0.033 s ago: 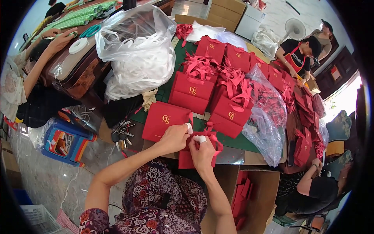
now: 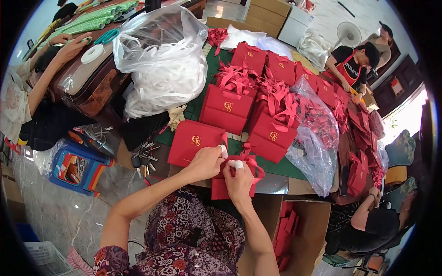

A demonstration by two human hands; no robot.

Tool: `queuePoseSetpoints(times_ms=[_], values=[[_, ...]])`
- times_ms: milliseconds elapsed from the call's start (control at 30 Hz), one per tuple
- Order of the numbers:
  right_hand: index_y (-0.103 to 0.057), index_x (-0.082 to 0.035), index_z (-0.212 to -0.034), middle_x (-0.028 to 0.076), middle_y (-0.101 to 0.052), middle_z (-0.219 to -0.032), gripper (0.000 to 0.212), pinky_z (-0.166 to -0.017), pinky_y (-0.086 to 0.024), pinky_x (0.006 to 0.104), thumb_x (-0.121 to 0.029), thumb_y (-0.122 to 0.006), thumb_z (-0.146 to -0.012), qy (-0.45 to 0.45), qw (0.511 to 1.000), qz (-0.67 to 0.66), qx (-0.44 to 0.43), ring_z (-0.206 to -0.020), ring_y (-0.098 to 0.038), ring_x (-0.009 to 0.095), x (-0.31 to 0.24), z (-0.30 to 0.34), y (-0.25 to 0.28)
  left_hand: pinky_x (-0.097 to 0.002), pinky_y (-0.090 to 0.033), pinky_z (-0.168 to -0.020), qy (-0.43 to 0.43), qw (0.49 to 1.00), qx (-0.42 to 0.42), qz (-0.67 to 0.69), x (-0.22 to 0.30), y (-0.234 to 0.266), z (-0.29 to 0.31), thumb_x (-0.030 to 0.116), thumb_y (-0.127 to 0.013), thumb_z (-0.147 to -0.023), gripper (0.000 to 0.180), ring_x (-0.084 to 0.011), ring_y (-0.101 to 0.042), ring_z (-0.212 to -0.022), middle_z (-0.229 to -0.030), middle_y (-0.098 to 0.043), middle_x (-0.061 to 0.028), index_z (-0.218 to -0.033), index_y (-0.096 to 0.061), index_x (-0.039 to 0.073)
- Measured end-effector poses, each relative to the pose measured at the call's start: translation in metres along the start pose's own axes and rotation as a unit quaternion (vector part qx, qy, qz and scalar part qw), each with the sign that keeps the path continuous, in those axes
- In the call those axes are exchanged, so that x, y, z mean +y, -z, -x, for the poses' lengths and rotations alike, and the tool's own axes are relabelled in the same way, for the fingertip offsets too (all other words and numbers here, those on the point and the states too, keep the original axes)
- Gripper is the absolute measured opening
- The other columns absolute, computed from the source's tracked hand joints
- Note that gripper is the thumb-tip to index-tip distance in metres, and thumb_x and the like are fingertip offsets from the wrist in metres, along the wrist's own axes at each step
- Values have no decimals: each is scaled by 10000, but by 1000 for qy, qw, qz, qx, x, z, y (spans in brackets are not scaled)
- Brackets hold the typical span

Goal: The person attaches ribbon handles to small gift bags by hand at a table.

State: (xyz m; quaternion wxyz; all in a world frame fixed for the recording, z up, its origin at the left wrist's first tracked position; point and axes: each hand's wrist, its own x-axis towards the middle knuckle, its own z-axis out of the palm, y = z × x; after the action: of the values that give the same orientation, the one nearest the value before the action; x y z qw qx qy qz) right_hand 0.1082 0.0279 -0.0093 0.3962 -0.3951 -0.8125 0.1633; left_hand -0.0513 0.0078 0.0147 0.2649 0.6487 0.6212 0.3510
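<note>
A small red gift bag [image 2: 221,189] is in front of me at the table's near edge, partly covered by my hands. My left hand [image 2: 206,163] and my right hand [image 2: 238,183] meet above it, fingers pinched on its red ribbon [image 2: 260,172]. The exact grip is hidden by the fingers. White wraps cover fingertips on both hands. Beside my left hand lies a larger red bag [image 2: 191,138] with a gold emblem. Just beyond stand more red bags [image 2: 271,138] with ribbon handles, one holding a heap of red ribbons [image 2: 237,77].
Left of the bags sits a clear plastic sack of white ribbon [image 2: 165,78]. Keys [image 2: 145,156] hang by the table edge, above a blue stool [image 2: 78,168]. A cardboard box [image 2: 304,230] with red pieces stands at right, near crumpled clear plastic [image 2: 315,156]. Other people work around.
</note>
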Motion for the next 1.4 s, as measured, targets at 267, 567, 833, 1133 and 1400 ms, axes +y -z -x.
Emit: queuePoseSetpoints(times_ms=[267,567,833,1133,1400], values=[[-614,-10,-889,137,-585,-774,185,-615,-479,409,6,-734,-748,17,999,26,39,-702,-592,315,-3,10,1,-391,-517,-694,11,996,-33,79,-4,-2,3,17,-585,-856,122,-310,-683,-781,-808,-669,-174,-972,-593,-20],[-625,-26,-897,123,-605,-795,193,-624,-486,394,3,-743,-747,50,997,32,54,-702,-598,300,1,12,6,-352,-507,-670,23,990,-35,134,-1,-7,8,46,-590,-884,138,-225,-662,-742,-802,-662,-141,-1006,-581,-16],[-634,-28,-913,116,-621,-812,195,-652,-509,370,15,-734,-751,3,999,-23,22,-740,-621,299,8,17,14,-371,-505,-665,28,991,-26,126,-2,-12,11,46,-586,-889,129,-265,-687,-762,-835,-694,-162,-1008,-572,-2],[-641,-15,-967,129,-636,-818,215,-632,-513,363,1,-747,-781,34,999,22,-12,-697,-630,285,9,19,22,-470,-493,-685,2,994,-29,108,2,-22,11,34,-564,-839,120,-405,-649,-772,-766,-648,-210,-953,-574,-1],[-640,-15,-966,140,-623,-855,156,-676,-491,410,-41,-703,-825,-38,998,17,-41,-775,-612,322,3,28,35,-438,-514,-705,-12,998,3,62,13,-39,24,60,-604,-848,175,-370,-658,-817,-868,-652,-206,-1000,-574,-21]])
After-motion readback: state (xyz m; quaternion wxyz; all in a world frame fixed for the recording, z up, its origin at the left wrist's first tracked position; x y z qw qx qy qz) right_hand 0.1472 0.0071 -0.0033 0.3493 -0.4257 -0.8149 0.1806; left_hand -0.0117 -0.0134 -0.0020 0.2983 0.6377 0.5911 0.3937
